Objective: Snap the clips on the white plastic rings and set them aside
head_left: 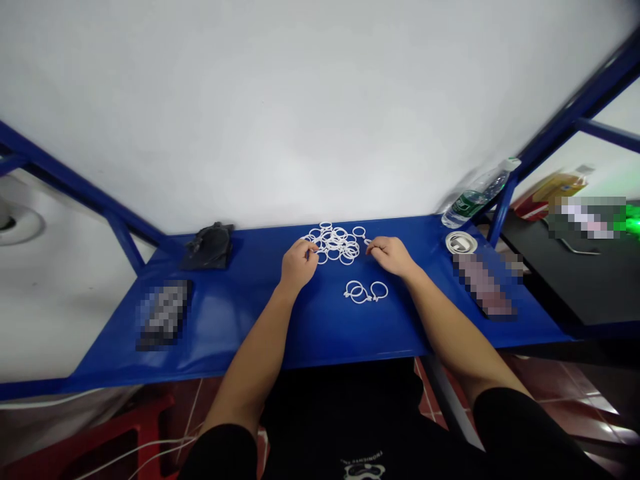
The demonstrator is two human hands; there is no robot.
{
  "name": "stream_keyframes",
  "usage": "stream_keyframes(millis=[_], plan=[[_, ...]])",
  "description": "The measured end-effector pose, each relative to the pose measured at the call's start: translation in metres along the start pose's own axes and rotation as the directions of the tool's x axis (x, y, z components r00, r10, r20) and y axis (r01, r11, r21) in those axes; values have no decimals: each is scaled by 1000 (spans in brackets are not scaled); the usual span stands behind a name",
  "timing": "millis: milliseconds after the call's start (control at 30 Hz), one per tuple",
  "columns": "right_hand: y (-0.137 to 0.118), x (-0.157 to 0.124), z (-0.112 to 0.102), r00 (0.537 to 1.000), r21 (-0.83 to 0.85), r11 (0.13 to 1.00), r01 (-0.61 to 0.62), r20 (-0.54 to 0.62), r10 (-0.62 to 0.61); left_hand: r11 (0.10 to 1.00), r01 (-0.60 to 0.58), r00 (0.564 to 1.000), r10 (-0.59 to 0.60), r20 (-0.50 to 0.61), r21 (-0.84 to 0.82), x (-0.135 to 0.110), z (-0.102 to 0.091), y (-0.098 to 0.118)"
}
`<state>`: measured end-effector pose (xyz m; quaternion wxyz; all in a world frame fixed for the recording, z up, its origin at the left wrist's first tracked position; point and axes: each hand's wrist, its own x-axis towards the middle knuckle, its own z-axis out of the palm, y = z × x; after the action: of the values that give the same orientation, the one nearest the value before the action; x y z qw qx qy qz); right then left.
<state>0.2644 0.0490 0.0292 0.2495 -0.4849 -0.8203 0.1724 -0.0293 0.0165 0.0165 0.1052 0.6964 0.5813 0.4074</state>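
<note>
A heap of white plastic rings (pixel 336 242) lies on the blue table (pixel 250 320) near the white wall. My left hand (pixel 298 263) rests at the heap's left edge, fingers curled, pinching a ring. On the heap's right side, my right hand (pixel 391 254) is also curled, its fingertips closed on a ring. Three separate white rings (pixel 365 291) lie side by side on the table in front of the heap, between my forearms.
A dark crumpled bag (pixel 210 245) sits at the back left. A plastic water bottle (pixel 477 192) leans at the back right, with a roll of tape (pixel 461 242) beside it. Blue frame bars rise on both sides. A red stool (pixel 100 437) stands below left.
</note>
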Motion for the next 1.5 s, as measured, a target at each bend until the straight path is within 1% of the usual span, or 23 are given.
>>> stream_keyframes(millis=[200, 333, 400, 467, 533, 600, 633, 700, 800, 833, 900, 1000, 1067, 1100, 1167, 1233, 1300, 1367, 1433, 1500], plan=[[-1, -1, -2, 999, 51, 998, -30, -24, 32, 999, -39, 999, 39, 21, 6, 0, -2, 1], [-1, -2, -2, 997, 67, 998, -18, -74, 23, 996, -86, 995, 87, 48, -25, -1, -3, 1], [-5, -3, -2, 998, 104, 995, 1, -67, 6, 993, -112, 990, 114, 78, -32, -3, -1, 2], [-11, -6, -1, 999, 158, 987, 30, -19, -27, 990, -136, 984, 140, 107, -42, -6, 2, 4], [-18, -8, 1, 994, 193, 979, 69, 68, -84, 988, -138, 981, 145, 128, -66, -11, 6, 8], [-23, -10, 3, 978, 198, 975, 106, 159, -138, 985, -146, 973, 160, 165, -93, -17, 10, 13], [-25, -11, 4, 968, 195, 974, 118, 195, -157, 980, -172, 962, 190, 198, -105, -20, 13, 15], [-26, -11, 5, 950, 209, 968, 142, 247, -193, 959, -259, 924, 281, 260, -118, -25, 19, 20], [-23, -10, 5, 932, 265, 950, 167, 271, -240, 924, -360, 870, 383, 312, -129, -30, 25, 25], [-21, -10, 5, 936, 273, 948, 161, 261, -235, 917, -376, 859, 399, 320, -134, -31, 26, 26], [-17, -8, 5, 963, 251, 961, 115, 210, -170, 912, -384, 848, 410, 336, -146, -32, 26, 28], [-9, -4, 9, 996, 151, 988, 30, 79, -43, 923, -346, 851, 383, 359, -166, -35, 23, 30], [-3, -2, 14, 999, 83, 996, 17, 28, -20, 928, -322, 853, 370, 368, -186, -35, 21, 32], [-1, -1, 16, 999, 51, 998, 24, 28, -26, 928, -319, 854, 369, 367, -192, -35, 21, 33], [4, 0, 19, 997, -10, 999, 46, 67, -46, 926, -328, 860, 374, 348, -185, -34, 20, 33], [7, 0, 21, 992, -61, 996, 60, 114, -53, 934, -328, 885, 357, 298, -143, -30, 21, 31], [9, 1, 22, 988, -85, 995, 61, 145, -48, 960, -274, 929, 280, 244, -59, -24, 20, 24], [10, 1, 22, 984, -88, 994, 66, 168, -50, 986, -160, 965, 146, 217, 48, -17, 18, 14], [10, 2, 21, 981, -88, 993, 78, 187, -60, 988, -55, 974, 22, 224, 141, -12, 15, 5], [11, 2, 21, 979, -81, 993, 89, 189, -73, 983, 2, 968, -47, 248, 182, -9, 14, -3]])
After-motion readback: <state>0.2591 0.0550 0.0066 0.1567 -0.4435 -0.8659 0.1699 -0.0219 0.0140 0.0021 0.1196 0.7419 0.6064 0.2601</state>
